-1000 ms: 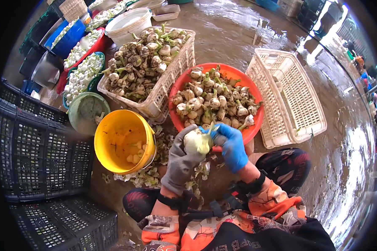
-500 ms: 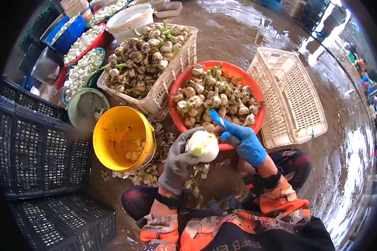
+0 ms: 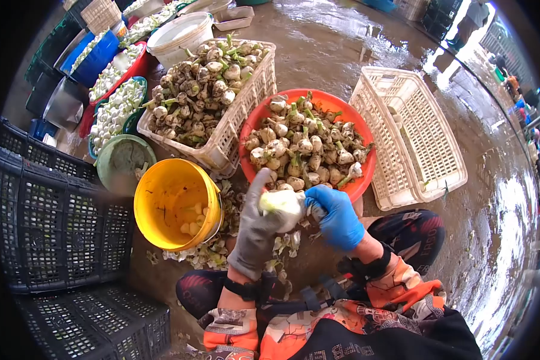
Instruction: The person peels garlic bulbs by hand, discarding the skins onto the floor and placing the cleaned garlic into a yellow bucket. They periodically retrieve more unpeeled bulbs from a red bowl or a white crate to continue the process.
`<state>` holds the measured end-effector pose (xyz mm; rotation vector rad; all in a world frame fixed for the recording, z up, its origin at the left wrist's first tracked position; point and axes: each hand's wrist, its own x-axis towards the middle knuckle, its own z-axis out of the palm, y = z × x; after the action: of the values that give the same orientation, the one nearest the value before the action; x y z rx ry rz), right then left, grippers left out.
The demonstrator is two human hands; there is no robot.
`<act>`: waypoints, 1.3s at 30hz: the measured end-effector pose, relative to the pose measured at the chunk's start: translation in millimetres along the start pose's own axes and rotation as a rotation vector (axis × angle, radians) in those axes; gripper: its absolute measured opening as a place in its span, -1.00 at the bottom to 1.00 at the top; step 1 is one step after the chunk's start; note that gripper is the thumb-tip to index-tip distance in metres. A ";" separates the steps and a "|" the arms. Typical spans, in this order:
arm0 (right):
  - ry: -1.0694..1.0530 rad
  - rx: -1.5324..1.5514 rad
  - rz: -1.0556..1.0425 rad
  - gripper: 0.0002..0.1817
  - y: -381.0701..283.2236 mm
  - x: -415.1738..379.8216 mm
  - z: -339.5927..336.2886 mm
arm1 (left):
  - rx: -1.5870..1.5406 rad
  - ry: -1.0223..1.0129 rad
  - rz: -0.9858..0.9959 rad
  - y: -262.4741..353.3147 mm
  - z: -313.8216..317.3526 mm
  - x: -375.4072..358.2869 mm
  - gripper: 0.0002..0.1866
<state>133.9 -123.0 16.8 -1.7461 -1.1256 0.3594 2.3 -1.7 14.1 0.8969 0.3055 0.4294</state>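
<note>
My left hand (image 3: 253, 234), in a grey glove, is wrapped round a peeled-looking white garlic bulb (image 3: 283, 203), its index finger stretched along the side. My right hand (image 3: 341, 221), in a blue glove, is closed at the bulb's right side; what its fingers grip is hidden and blurred. Just beyond both hands sits a red basin (image 3: 369, 171) of dirty, unpeeled garlic bulbs (image 3: 306, 145). To the left of my left hand, a yellow bucket (image 3: 153, 198) has several small pale pieces (image 3: 193, 227) at its bottom.
A cream crate (image 3: 213, 153) heaped with dirty garlic stands behind the bucket. Another cream crate (image 3: 441, 153) is at the right. Black crates (image 3: 66, 210) line the left side, near a green bowl (image 3: 111, 165). Peelings (image 3: 201, 253) lie on the wet floor (image 3: 318, 42).
My right hand has drawn down and curled in against the bulb; its raised blue index shape no longer points up. The bulb has tilted in my left hand, whose index finger has straightened.
</note>
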 end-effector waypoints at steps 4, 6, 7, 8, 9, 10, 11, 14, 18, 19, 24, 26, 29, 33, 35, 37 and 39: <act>-0.044 0.416 0.208 -0.82 -8.4 -4.6 2.6 | -0.199 0.096 -0.037 -1.5 2.7 0.7 -0.34; -0.052 0.372 0.123 -0.86 0.7 -7.7 12.0 | -0.329 0.127 -0.067 -5.2 2.9 2.1 -0.39; -0.061 0.332 0.116 -0.88 3.9 -8.8 16.1 | -0.242 0.095 -0.019 -10.0 -0.9 3.2 -0.40; -0.069 0.293 0.109 -0.90 5.5 -9.0 19.2 | -0.154 0.064 0.029 -12.7 -4.6 3.1 -0.41; 0.028 0.288 0.139 -0.92 7.6 -6.2 19.1 | -0.151 0.069 0.028 -12.6 -9.3 1.1 -0.41; 0.069 0.449 0.352 -0.92 24.0 -1.0 18.0 | -0.239 -0.026 0.024 -7.8 -12.1 -0.5 -0.41; 0.157 0.519 0.458 -0.91 40.1 7.9 16.5 | -0.328 -0.125 0.022 -3.9 -12.4 -1.5 -0.41; -0.179 -0.333 0.134 -0.87 96.7 1.9 33.2 | -0.171 -0.033 -0.105 5.2 2.7 -6.0 -0.37; -0.047 -0.138 0.369 -0.67 82.0 -4.0 22.5 | -0.207 0.105 -0.089 14.6 14.8 -6.2 -0.33; -0.035 0.170 0.360 -0.59 79.3 1.6 9.0 | -0.241 0.065 -0.088 12.6 6.7 -5.3 -0.35; -0.136 0.187 0.097 -0.58 -20.9 18.2 -21.5 | 0.031 0.072 -0.136 7.4 8.3 -2.0 -0.39; -0.132 0.010 0.008 -0.61 -26.7 19.4 -15.4 | 0.103 0.112 -0.097 3.2 12.4 -2.5 -0.40; -0.019 -0.009 0.026 -0.75 -14.5 17.9 2.2 | 0.331 0.126 -0.020 -0.8 7.7 -2.6 -0.42; -0.019 0.069 0.046 -0.74 -14.3 15.4 0.6 | 0.330 0.099 -0.025 -3.2 5.5 -3.8 -0.36; -0.092 0.185 0.125 -0.72 -19.6 17.2 -2.6 | 0.287 0.110 -0.052 -4.9 6.4 -3.3 -0.35; -0.086 0.127 0.138 -0.70 -19.3 16.3 0.1 | 0.396 0.115 0.063 -8.5 5.6 -0.9 -0.36; -0.073 0.067 0.155 -0.69 -16.3 14.7 1.9 | 0.478 0.120 0.106 -17.4 0.8 -0.2 -0.36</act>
<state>131.8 -108.6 33.4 -1.7777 -1.0207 0.5534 6.5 -11.9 0.6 1.3608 0.4841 0.5200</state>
